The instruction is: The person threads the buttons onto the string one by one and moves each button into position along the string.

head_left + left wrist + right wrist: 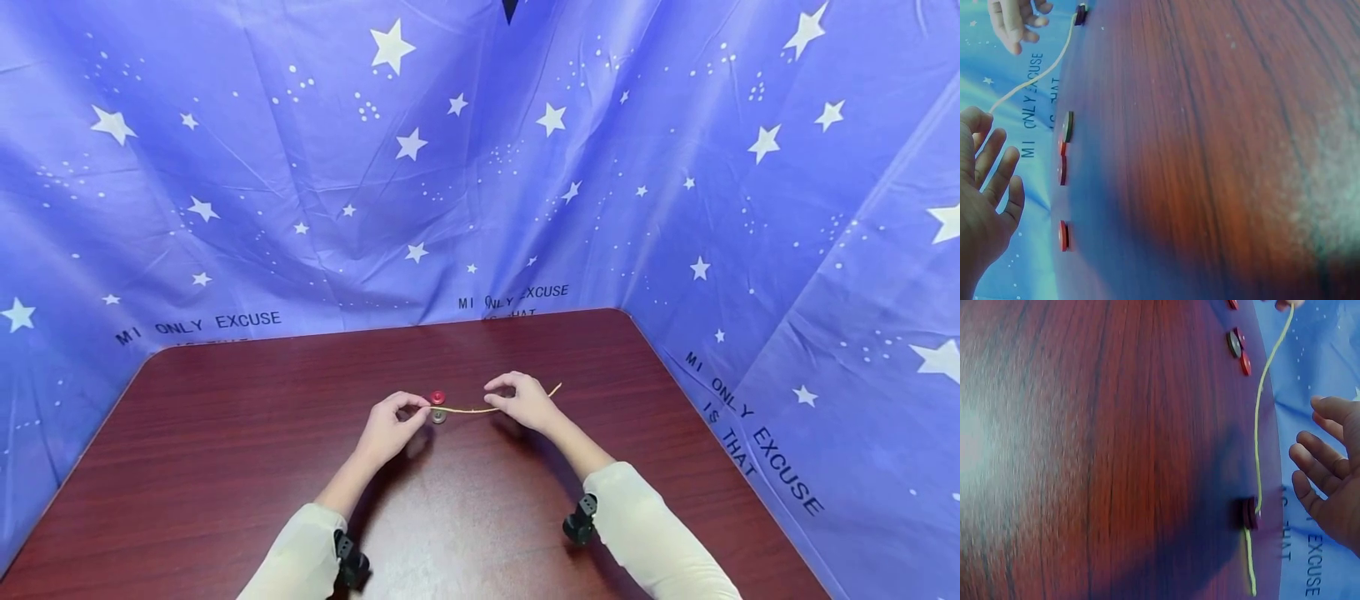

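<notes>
String: yellow, above the middle of the table, strung sideways between the two hands. Its left end is pinched between thumb and forefinger of the left hand; the other fingers of that hand are spread. From there it sags slightly and runs to a small stack of dark discs, which it appears to pass through; a short tail comes out beyond. The stack sits at the table surface, hidden behind the right hand in the head view.

Right hand: grasping nothing, fingers loosely bent, held just above the string and stack; the right wrist view shows it apart from both.

Near the left fingertips, on the table: a green button and a red button. Wrist views show further red buttons there, one set apart from the group.

Outward: pale sleeves, black wrist cameras, blue star-printed curtain around the table.
</notes>
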`<control>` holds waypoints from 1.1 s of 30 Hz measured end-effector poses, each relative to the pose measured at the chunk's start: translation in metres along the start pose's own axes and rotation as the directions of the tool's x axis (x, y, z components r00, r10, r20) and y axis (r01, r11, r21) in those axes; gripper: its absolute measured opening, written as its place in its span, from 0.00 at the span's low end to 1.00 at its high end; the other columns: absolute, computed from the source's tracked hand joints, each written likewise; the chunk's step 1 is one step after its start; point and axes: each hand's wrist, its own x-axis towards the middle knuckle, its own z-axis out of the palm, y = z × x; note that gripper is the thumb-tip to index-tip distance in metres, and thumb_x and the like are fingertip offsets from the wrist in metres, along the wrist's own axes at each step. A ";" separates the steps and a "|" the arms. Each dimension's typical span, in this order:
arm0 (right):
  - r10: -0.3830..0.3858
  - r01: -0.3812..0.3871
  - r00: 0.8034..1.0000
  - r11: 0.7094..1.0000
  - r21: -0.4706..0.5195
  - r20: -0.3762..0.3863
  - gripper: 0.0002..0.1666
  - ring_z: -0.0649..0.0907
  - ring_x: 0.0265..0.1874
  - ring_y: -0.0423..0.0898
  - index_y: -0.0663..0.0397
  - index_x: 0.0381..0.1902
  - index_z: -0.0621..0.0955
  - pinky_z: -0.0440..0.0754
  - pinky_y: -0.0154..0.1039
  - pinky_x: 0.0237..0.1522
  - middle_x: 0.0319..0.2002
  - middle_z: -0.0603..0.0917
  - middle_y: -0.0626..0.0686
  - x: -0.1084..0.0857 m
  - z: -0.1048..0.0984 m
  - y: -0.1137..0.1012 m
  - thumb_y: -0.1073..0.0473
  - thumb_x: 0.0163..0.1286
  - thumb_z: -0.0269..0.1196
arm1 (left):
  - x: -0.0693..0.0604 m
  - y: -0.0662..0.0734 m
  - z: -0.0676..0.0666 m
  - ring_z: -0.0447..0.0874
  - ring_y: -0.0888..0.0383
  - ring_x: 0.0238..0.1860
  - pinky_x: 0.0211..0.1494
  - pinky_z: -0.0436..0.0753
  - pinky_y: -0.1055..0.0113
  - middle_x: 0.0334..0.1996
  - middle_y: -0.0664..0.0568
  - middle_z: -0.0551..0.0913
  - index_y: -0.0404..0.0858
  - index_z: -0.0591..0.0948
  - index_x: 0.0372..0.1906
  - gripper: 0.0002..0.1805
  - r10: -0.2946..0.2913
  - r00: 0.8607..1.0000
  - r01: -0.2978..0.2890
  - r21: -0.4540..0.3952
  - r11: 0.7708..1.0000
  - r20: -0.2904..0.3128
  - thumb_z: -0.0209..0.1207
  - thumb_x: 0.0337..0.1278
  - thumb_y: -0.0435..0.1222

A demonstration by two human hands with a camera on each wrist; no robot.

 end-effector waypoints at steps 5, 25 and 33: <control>-0.040 0.039 0.998 0.999 0.024 0.042 0.12 0.81 0.36 0.41 0.55 0.40 0.85 0.77 0.33 0.40 0.37 0.85 0.49 -0.002 0.007 -0.010 0.57 0.58 0.66 | 0.001 0.004 0.004 0.76 0.65 0.26 0.32 0.77 0.73 0.29 0.53 0.82 0.42 0.84 0.31 0.03 -0.006 1.000 0.006 -0.017 1.000 0.007 0.65 0.49 0.32; -0.127 0.085 0.978 0.966 0.244 0.163 0.14 0.84 0.41 0.45 0.57 0.46 0.81 0.81 0.39 0.46 0.40 0.86 0.53 -0.007 0.026 -0.048 0.60 0.63 0.63 | 0.003 0.013 0.013 0.77 0.64 0.27 0.32 0.78 0.74 0.31 0.56 0.83 0.41 0.84 0.32 0.04 0.008 0.997 -0.005 -0.036 0.999 0.080 0.65 0.52 0.37; -0.120 0.085 0.976 0.978 0.192 0.182 0.14 0.81 0.28 0.37 0.51 0.46 0.81 0.77 0.29 0.31 0.29 0.85 0.48 -0.002 0.034 -0.045 0.58 0.62 0.64 | 0.004 0.013 0.010 0.77 0.64 0.26 0.31 0.78 0.74 0.30 0.55 0.83 0.44 0.84 0.31 0.02 0.035 0.997 -0.032 -0.040 0.999 0.068 0.65 0.51 0.34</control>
